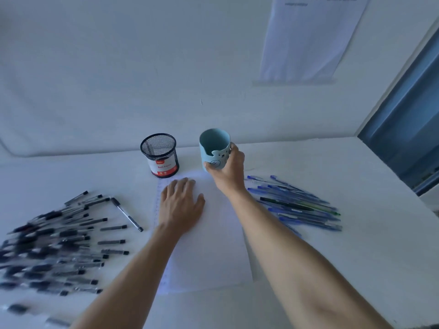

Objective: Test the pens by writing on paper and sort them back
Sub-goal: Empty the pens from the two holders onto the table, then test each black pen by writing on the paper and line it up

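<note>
At centre frame the right hand (pixel 228 173) grips the cup (pixel 213 146); the left hand (pixel 181 203) lies flat on the paper (pixel 213 252). Black pens (pixel 59 245) lie lower left, blue pens (pixel 297 205) right. A slipping cup might topple the mesh pot (pixel 159 154).

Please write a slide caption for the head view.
Left hand flat on the paper, right hand gripping the blue cup beside the mesh cup; black pens left, blue pens right.
</note>
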{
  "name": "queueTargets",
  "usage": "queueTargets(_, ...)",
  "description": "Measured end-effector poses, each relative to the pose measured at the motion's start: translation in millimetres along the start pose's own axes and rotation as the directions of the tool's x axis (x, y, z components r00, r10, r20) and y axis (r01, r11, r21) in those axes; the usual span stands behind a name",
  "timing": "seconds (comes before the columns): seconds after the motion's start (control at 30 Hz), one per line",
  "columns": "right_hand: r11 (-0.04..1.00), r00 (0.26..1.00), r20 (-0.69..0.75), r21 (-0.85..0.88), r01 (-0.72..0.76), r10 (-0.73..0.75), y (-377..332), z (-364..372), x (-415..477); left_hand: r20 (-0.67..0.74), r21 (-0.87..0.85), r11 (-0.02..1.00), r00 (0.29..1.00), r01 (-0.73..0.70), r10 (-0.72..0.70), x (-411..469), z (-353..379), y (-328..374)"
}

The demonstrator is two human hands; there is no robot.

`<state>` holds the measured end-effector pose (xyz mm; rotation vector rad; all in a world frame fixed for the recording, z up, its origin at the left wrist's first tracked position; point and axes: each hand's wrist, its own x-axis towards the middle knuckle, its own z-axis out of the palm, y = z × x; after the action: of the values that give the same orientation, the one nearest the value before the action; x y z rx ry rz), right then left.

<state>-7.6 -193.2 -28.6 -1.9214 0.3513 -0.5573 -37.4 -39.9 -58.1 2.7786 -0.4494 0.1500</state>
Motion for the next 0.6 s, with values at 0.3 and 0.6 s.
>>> queueTargets(0.3,0.997,0.999,0.006,-0.061,-0.045,0.045,12.7,20.9,9.0,0.007,-0.008,1.0,1.0,0.01,-0.01,2.1,-0.9,0.0)
queueTargets(0.6,0.993,0.997,-0.071,-0.113,0.023,-0.031,0.6,10.0,-29.0,0.083,-0.186,0.979,0.994,0.085,-0.07,3.9,-6.3,-5.1)
